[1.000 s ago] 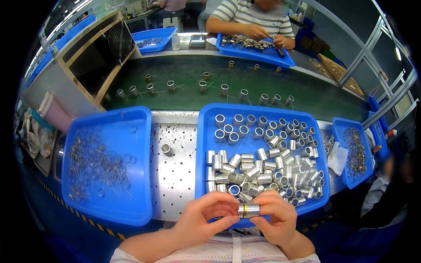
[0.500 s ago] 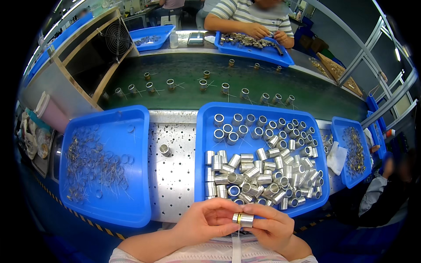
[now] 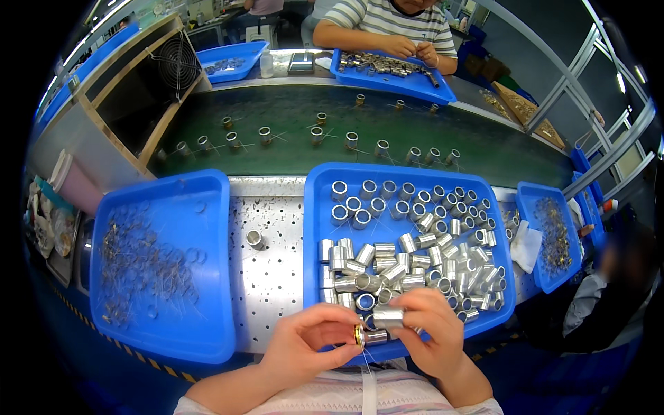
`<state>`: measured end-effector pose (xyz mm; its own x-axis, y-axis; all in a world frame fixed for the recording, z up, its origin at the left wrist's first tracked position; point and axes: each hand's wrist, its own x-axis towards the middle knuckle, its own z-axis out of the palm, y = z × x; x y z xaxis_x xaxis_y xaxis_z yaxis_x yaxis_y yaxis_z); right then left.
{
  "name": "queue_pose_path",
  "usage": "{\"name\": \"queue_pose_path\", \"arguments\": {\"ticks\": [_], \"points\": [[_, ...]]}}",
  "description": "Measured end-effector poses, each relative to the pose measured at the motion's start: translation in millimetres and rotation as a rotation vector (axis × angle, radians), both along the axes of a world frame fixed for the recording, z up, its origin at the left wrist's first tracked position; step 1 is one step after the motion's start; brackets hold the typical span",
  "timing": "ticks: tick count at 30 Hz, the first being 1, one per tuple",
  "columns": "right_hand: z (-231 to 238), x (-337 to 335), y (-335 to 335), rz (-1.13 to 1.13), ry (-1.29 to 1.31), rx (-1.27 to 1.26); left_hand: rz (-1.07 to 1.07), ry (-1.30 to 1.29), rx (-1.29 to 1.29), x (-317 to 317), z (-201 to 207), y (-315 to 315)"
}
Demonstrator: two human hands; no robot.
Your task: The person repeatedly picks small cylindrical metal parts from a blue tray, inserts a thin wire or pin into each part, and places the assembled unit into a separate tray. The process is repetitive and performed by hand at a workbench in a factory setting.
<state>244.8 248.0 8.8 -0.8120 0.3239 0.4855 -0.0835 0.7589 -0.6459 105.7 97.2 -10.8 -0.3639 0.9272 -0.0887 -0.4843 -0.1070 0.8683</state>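
Observation:
My left hand point(image 3: 308, 346) pinches a thin gold-and-dark ring point(image 3: 359, 335) between thumb and fingertips, with fine wires hanging below it. To its right, my right hand point(image 3: 436, 332) grips a short silver metal sleeve point(image 3: 389, 317), slightly blurred by motion, apart from the ring. Another silver cylinder point(image 3: 375, 337) shows just beside the ring; whether it lies in the tray or is held, I cannot tell. Both hands are over the near edge of a blue tray point(image 3: 315, 228) filled with similar sleeves, some upright in rows at the back, others heaped in front.
A blue tray point(image 3: 223, 277) of wired rings stands at left, a single sleeve point(image 3: 254, 239) on the perforated metal table point(image 3: 266, 290) between. Beyond runs a green conveyor belt point(image 3: 277, 155) carrying wired sleeves. Across it, a person works over another blue tray point(image 3: 443, 95). White cloth point(image 3: 527, 247) lies at right.
The ring and sleeve were together between both hands; now they are apart. My right hand has moved up and slightly right with the sleeve, while the left keeps the ring. The view has shifted slightly.

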Motion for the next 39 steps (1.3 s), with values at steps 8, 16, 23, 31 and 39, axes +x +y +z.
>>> {"name": "queue_pose_path", "arguments": {"ticks": [8, 16, 23, 31, 39], "points": [[-3.8, -0.8, -3.1, -0.074, -0.116, -0.254, 0.243, 0.960, 0.041, -0.3, 22.6, 12.6], [-11.9, 36.5, 18.2, 0.379, 0.243, -2.031, 0.020, 1.424, 0.092, 38.5, 52.7, 60.9], [-19.4, 160.5, 224.4, -0.405, 0.689, -0.918, 0.005, 1.308, 0.049, 29.0, 41.5, 52.7], [-7.2, 132.6, 291.1, -1.088, -0.249, 0.533, 0.100, 1.295, -0.038, 5.7, 28.4, 34.8], [-11.3, -59.5, 295.0, -0.639, -0.541, 0.495, 0.138, 1.090, 0.054, -2.7, 30.7, 21.0]]}}
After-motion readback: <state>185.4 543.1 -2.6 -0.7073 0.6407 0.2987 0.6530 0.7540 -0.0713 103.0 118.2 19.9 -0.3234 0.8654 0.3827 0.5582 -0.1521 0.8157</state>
